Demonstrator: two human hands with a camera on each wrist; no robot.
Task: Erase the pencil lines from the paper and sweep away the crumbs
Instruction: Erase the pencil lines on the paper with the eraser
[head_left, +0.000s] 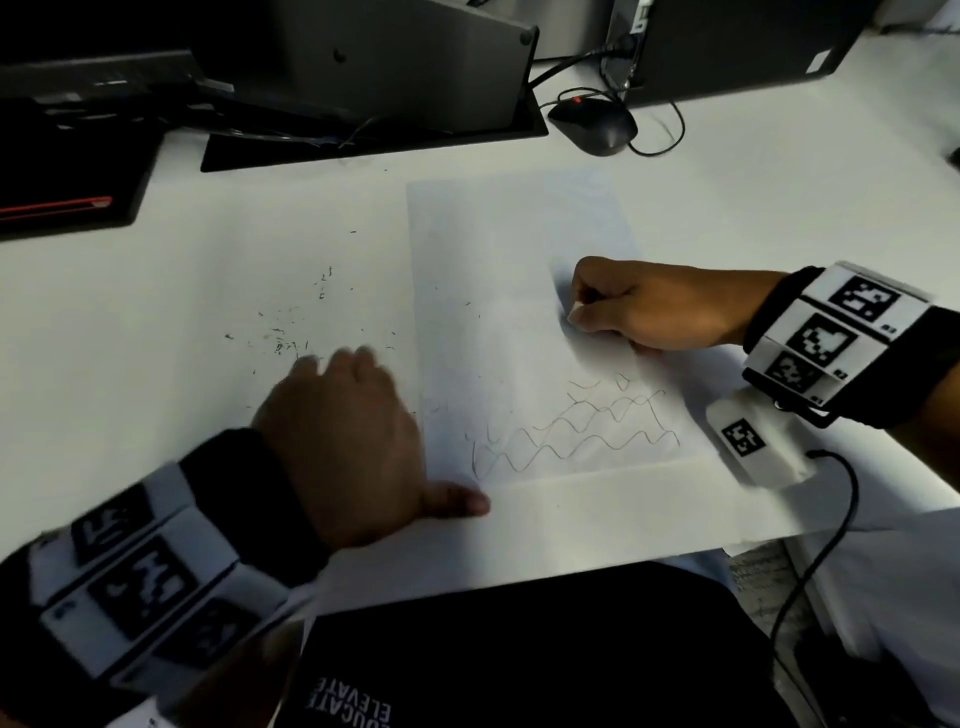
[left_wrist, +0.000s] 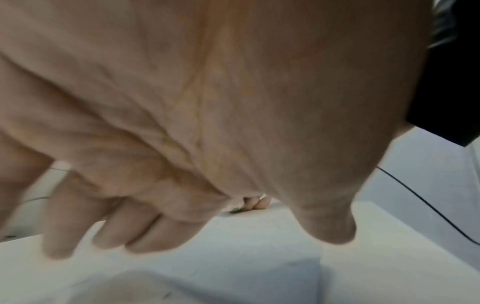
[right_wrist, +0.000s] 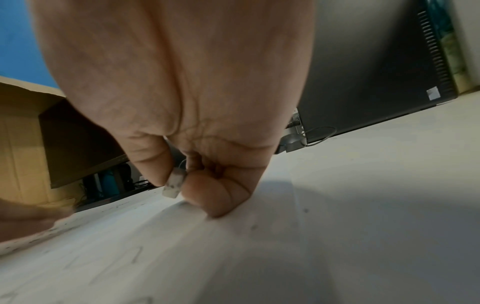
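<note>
A white sheet of paper (head_left: 519, 249) lies on the white table (head_left: 208, 249), with wavy pencil lines (head_left: 576, 426) across its near part. My right hand (head_left: 639, 306) rests on the sheet's right side above the lines, its fingers curled round a small white eraser (right_wrist: 172, 186) pinched against the thumb. My left hand (head_left: 343, 421) lies flat and blurred at the paper's left edge, fingers straight, thumb on the paper's near left corner. Dark eraser crumbs (head_left: 280, 338) are scattered on the table just beyond its fingertips.
A monitor base (head_left: 374, 140) and a black keyboard tray (head_left: 67, 171) stand at the back left. A black mouse (head_left: 592, 124) with its cable and a dark computer case (head_left: 727, 47) stand at the back right. A cardboard box (right_wrist: 23, 144) shows far left.
</note>
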